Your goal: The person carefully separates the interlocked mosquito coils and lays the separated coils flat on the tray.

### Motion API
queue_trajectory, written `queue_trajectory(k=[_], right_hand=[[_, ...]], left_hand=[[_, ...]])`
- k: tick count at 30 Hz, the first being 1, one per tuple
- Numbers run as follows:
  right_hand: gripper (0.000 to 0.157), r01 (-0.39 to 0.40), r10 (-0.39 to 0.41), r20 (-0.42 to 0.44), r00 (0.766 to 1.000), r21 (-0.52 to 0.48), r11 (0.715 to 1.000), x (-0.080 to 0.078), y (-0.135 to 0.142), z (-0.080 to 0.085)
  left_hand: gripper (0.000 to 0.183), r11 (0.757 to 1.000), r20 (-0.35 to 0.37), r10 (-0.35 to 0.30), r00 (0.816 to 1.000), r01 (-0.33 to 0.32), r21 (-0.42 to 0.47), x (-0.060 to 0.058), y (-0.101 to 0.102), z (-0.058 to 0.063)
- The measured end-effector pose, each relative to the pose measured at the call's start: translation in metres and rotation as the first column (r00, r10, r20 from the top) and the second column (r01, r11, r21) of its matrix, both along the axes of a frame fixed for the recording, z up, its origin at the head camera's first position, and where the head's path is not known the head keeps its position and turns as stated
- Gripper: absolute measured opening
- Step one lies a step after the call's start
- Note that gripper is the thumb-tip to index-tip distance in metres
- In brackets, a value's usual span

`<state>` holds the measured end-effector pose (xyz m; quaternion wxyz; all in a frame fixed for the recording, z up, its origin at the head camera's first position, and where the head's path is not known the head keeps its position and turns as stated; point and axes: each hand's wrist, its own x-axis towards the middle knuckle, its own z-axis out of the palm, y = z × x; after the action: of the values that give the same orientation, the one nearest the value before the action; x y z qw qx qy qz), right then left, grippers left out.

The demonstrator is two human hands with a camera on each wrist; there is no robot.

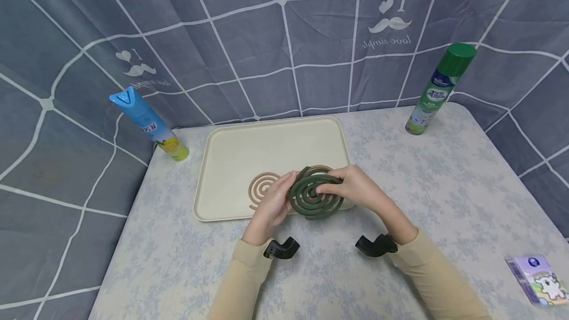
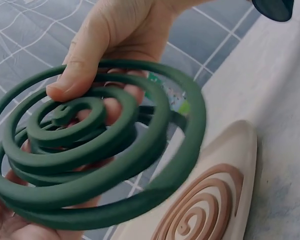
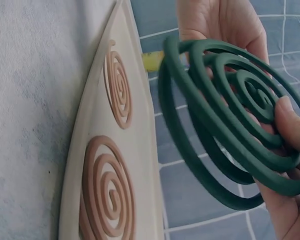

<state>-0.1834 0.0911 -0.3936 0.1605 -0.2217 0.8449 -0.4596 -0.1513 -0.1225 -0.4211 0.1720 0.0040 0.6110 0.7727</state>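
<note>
A pair of green mosquito coils (image 1: pixel 312 195), stacked and partly spread apart, is held above the front edge of a cream tray (image 1: pixel 275 140). My right hand (image 1: pixel 355 186) pinches them, its thumb on the upper coil near the centre and its fingers beneath. At the coils' left side my left hand (image 1: pixel 274 206) grips the rim, with fingers reaching underneath. On the tray lies a brown mosquito coil (image 3: pixel 120 90); a second brown coil (image 3: pixel 110 195) is beside it, mostly hidden behind the green ones in the head view.
A blue-capped spray can (image 1: pixel 148 125) stands left of the tray. To the back right is a green-capped spray can (image 1: pixel 437 90). A purple pack (image 1: pixel 540 280) lies at the right front of the patterned tablecloth (image 1: pixel 178 270). A grey checked curtain (image 1: pixel 320 28) hangs behind.
</note>
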Motion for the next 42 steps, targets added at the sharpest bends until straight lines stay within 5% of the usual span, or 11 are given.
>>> queue_trajectory(k=[7,17,28,37,42], right_hand=[[0.023,0.08,-0.073,0.08,0.994,-0.092,0.993,-0.002,-0.002,-0.006],[0.024,0.189,-0.155,0.168,0.974,-0.211,0.959,-0.006,-0.004,-0.018],[0.028,0.368,-0.264,0.336,0.904,-0.297,0.881,-0.01,-0.01,-0.032],[0.042,0.404,-0.124,0.515,0.848,-0.479,0.779,-0.012,-0.01,-0.042],[0.041,0.426,-0.105,0.548,0.83,-0.501,0.753,-0.016,-0.007,-0.043]], left_hand=[[0.045,0.975,0.056,0.087,0.995,-0.096,0.198,0.001,0.001,0.001],[0.034,0.858,0.114,0.213,0.97,-0.241,0.454,0.002,0.007,-0.002],[0.037,0.77,0.139,0.349,0.927,-0.368,0.521,-0.001,0.017,-0.01],[0.049,0.731,0.176,0.41,0.895,-0.438,0.523,-0.006,0.011,-0.015],[0.051,0.741,0.186,0.477,0.859,-0.506,0.442,-0.01,0.003,-0.017]])
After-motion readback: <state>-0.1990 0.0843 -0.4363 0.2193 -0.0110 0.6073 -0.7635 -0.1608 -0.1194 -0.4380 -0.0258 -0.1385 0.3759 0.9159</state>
